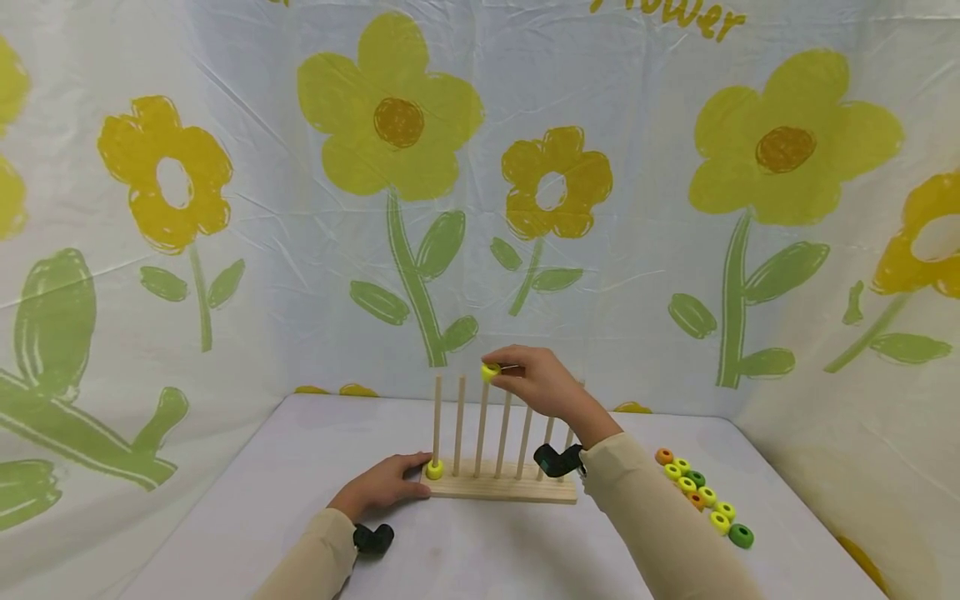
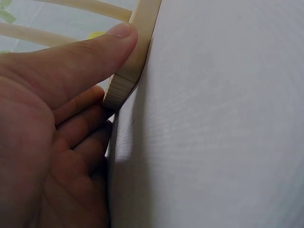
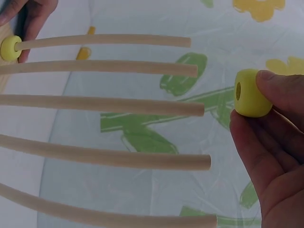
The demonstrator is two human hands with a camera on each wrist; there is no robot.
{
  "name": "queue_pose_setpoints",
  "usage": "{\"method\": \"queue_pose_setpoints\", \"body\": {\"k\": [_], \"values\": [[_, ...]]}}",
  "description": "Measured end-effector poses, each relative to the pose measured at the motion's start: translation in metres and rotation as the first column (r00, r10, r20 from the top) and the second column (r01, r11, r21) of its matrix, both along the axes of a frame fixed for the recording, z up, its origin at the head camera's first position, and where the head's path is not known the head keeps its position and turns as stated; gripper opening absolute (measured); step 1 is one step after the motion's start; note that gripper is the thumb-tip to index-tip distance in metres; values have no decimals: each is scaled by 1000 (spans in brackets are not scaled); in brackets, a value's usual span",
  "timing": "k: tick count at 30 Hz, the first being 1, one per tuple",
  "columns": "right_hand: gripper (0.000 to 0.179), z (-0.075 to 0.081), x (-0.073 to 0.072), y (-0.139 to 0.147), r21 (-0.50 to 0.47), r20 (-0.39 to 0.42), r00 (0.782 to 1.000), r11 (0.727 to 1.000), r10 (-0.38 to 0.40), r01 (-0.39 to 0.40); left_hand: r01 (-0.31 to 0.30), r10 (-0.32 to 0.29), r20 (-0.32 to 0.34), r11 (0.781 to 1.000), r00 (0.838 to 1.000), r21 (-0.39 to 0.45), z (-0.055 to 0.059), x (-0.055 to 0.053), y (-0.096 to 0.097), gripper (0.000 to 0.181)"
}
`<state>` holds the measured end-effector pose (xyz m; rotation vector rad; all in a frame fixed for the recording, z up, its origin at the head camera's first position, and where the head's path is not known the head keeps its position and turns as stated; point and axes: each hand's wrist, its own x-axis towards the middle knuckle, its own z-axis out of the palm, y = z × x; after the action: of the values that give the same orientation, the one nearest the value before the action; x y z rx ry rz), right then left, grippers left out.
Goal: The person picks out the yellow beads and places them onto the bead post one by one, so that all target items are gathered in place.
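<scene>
A wooden peg rack [image 1: 501, 492] with several upright pegs stands on the table. One yellow bead [image 1: 435, 470] sits at the foot of its leftmost peg. My left hand [image 1: 384, 486] grips the left end of the rack's base, thumb on the front edge and fingers round the back, as the left wrist view shows. Between thumb and fingertips, my right hand [image 1: 536, 379] pinches another yellow bead [image 3: 252, 93] up at the height of the peg tops. In the right wrist view this bead's hole faces the pegs, and a gap separates it from the peg tips.
To the right on the white table [image 1: 300, 467] lies a loose group of beads: several yellow ones [image 1: 707, 497], orange ones [image 1: 663, 456] and green ones [image 1: 741, 535]. A flower-printed curtain [image 1: 637, 275] hangs behind the table and at both sides.
</scene>
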<state>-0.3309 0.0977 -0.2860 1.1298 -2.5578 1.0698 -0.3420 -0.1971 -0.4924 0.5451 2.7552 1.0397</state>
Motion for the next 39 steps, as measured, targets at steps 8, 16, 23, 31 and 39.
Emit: {"method": "queue_pose_setpoints", "body": {"k": [8,16,23,31,39], "values": [[35,-1,-8,-14,5,3,1000,1000,-1,1,18,-18,-4,1000,1000,-14,2,-2,1,74],[36,1,-13,-28,-3,13,1000,1000,-4,4,10,-10,0,1000,1000,-11,0,-2,-1,75],[34,-2,-18,-38,7,-19,1000,1000,6,-6,-24,24,7,1000,1000,-3,-3,-2,0,78],[34,-4,-20,-49,25,-10,1000,1000,2,-2,-32,32,10,999,999,-6,-2,-3,1,76],[32,-4,-21,-60,18,-6,1000,1000,21,-21,-9,10,17,1000,1000,-4,-1,-3,3,75]]}}
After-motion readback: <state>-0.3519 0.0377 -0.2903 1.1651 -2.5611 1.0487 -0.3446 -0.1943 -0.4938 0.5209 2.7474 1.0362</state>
